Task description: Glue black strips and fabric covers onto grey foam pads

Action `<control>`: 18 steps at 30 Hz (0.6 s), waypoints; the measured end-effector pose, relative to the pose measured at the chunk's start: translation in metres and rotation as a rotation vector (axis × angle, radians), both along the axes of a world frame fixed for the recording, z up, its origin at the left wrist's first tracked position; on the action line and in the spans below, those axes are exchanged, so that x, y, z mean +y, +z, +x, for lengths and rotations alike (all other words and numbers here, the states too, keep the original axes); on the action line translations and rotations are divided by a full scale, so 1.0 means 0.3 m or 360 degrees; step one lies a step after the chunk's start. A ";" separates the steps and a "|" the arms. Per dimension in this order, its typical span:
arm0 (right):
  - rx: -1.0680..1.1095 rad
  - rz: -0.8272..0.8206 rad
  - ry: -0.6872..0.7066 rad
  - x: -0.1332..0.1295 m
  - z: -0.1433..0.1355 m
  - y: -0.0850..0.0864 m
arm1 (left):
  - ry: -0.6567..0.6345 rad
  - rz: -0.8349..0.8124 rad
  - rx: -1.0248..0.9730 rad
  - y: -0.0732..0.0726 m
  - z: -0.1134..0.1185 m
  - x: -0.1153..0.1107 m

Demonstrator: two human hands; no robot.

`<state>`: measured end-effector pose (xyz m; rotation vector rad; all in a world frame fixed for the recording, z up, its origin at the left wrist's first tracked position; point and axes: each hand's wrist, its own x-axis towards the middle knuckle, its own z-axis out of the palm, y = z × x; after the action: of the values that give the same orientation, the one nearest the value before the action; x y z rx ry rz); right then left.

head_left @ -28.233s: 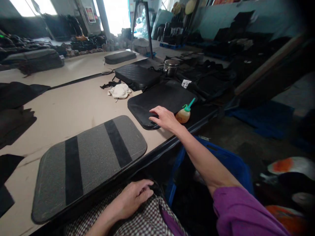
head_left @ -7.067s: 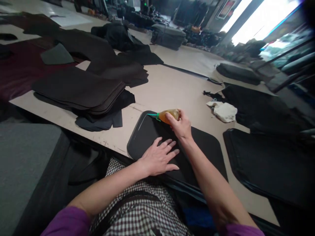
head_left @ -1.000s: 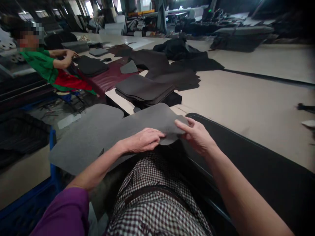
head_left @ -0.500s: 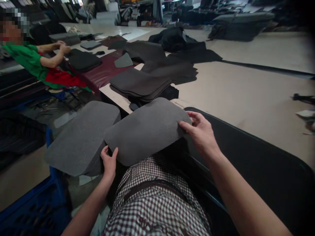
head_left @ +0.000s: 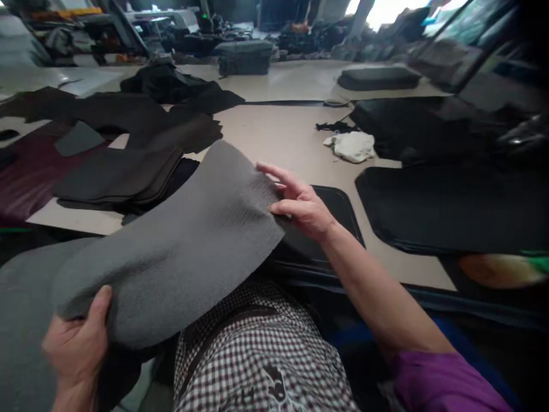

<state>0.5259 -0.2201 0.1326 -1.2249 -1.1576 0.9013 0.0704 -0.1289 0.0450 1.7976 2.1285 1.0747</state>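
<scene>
Here, a person seated at a long beige worktable [head_left: 274, 137] lifts a grey felt-like sheet with rounded corners [head_left: 184, 246] between two bare hands. The left hand [head_left: 79, 346] is closed on the sheet's near lower corner, thumb on top and fingers hidden beneath. The right hand [head_left: 300, 203] pinches the far upper edge, fingers loosely extended along it. Held at opposite ends, one grip low and one high, the sheet sags in a slope above the checked-cloth lap [head_left: 257, 355], seemingly so it hangs free of the table. Just beyond and below the right-hand grip lies a flat black mat with a raised rim [head_left: 334, 209], mostly covered by the sheet. Further right of that grip sits a second, larger black mat [head_left: 454, 209], and beyond it a crumpled white rag [head_left: 351, 146]. Left of the grips rests a stack of dark panels [head_left: 115, 177]. An orange-and-green object [head_left: 501, 269] at the right edge is too blurred to identify.
</scene>
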 end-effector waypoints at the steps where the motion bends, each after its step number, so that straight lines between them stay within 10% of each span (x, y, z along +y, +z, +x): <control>1: -0.0037 0.0009 -0.0187 -0.054 0.039 0.004 | -0.0004 0.0044 0.0044 0.054 0.045 0.032; 7: -0.0134 0.0006 -0.0880 -0.338 0.252 -0.055 | -0.0666 0.0041 -0.0296 0.227 0.476 0.292; 12: -0.0217 -0.0187 -0.1130 -0.498 0.335 -0.185 | -0.1236 -0.0447 -0.0662 0.146 0.801 0.441; 18: -0.0226 -0.0337 -0.1060 -0.603 0.350 -0.328 | -0.1624 -0.0794 -0.0817 0.021 0.907 0.421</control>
<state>0.6309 -0.4010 0.0342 -1.7277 -0.6856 0.4392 0.3426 -0.0026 0.0512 1.7134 0.8432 0.5516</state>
